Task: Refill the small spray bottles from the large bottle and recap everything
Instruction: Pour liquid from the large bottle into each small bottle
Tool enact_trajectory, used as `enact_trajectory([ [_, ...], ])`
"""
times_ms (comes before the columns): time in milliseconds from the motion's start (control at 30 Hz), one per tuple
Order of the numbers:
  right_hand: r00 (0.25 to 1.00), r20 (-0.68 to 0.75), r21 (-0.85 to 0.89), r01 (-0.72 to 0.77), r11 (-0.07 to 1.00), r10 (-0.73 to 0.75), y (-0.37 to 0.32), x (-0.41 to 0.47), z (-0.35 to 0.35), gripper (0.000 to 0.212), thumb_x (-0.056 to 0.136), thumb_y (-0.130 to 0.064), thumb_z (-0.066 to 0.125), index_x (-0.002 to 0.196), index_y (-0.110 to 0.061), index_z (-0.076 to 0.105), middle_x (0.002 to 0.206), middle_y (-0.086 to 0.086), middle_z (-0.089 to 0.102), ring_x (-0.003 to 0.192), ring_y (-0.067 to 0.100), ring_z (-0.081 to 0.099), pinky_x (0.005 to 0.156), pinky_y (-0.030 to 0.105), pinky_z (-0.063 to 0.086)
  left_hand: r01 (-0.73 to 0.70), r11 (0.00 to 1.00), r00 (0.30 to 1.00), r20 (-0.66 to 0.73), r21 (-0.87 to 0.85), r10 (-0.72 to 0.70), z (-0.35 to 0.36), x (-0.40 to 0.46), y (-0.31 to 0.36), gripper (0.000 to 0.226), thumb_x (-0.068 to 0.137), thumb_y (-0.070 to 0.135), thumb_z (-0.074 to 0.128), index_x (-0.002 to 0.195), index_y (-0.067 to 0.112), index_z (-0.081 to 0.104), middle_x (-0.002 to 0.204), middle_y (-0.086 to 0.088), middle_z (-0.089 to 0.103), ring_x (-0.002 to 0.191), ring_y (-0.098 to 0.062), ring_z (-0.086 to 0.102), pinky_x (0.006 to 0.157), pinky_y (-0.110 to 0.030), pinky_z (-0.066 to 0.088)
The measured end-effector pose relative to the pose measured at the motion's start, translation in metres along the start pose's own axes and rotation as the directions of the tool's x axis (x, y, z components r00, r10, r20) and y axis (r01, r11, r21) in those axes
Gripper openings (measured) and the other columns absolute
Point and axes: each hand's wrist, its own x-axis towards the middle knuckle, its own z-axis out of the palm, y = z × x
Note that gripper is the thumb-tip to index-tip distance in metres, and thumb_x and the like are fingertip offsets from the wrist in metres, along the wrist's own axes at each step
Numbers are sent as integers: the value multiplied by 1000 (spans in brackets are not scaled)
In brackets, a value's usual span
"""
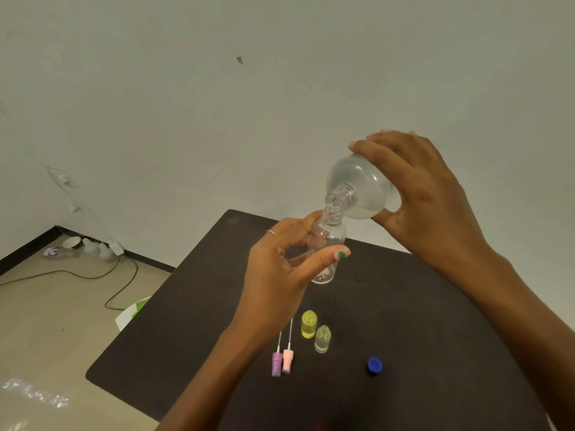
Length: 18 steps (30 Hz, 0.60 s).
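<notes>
On the floor [62, 321] well left of the table [404, 337], by the wall's [280, 73] foot, lie a paper cup [72, 242], some whitish bottles [99, 248] and a flattened wrapper [53, 252]; a black cable [102, 275] loops from there toward the table. A green-and-white thing [133, 309] peeks out at the table's left edge; what it is cannot be told.

On the table, near its front, two spray heads lie side by side and touching, tubes pointing away from the person: a purple head [276, 364] on the left, a pink head [287, 361] on the right. Just right of them stand two uncapped small bottles, close together: a yellow bottle [309, 324], and a clear bottle [322, 339] nearer the front edge, with a little liquid in it.

Above the table's middle, the left hand [280, 269] grips a clear spray bottle [326, 253] upright in the air, thumb and fingers curled round its body.

The right hand [429, 197] grips the large bottle [361, 188] by its body, tipped mouth-down and leftward, so its threaded neck meets the spray bottle's mouth. Clear liquid sits in the tipped bottle's lower side.

A blue cap [374, 365] lies on the table to the right of the clear bottle, apart from it.
</notes>
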Motion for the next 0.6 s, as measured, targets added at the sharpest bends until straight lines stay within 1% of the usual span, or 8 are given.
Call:
enact_trajectory([
  [100,1000,0,2,-2,1000,2,0,0,0,71,68,-11,83,131,-15,49,129,12,53,121,26,42,106,39,33,9,1000,1000,2,-11,-9,0,0,0,44,72,32,65,112,15,64,100,8,64,96,2,60,77,-6,50],
  [233,1000,-3,5,-4,1000,4,-1,0,0,70,69,-10,83,130,-15,50,129,13,53,121,24,40,106,39,33,4,1000,1000,4,-13,-3,0,0,1,46,72,33,65,114,14,64,100,7,64,96,2,59,74,-4,48],
  [333,1000,4,-3,-3,1000,3,0,0,0,71,69,-10,83,131,-15,49,129,13,52,121,26,41,107,39,31,6,1000,1000,7,-25,-5,1,0,2,43,71,32,65,112,18,63,99,9,64,95,4,59,72,-2,46],
  [467,1000,7,-6,0,1000,1,1,0,0,72,68,-10,83,131,-16,48,130,13,52,123,27,42,109,39,29,1,1000,1000,4,-17,-1,1,0,1,49,71,32,65,116,12,63,99,7,64,94,3,59,73,-3,47],
  [600,1000,6,-6,5,1000,-5,0,1,0,73,68,-10,83,131,-16,48,130,13,52,123,28,43,109,40,30,-3,1000,1000,6,-26,3,1,0,2,44,72,31,65,113,14,64,100,10,64,95,4,59,73,-4,47],
])
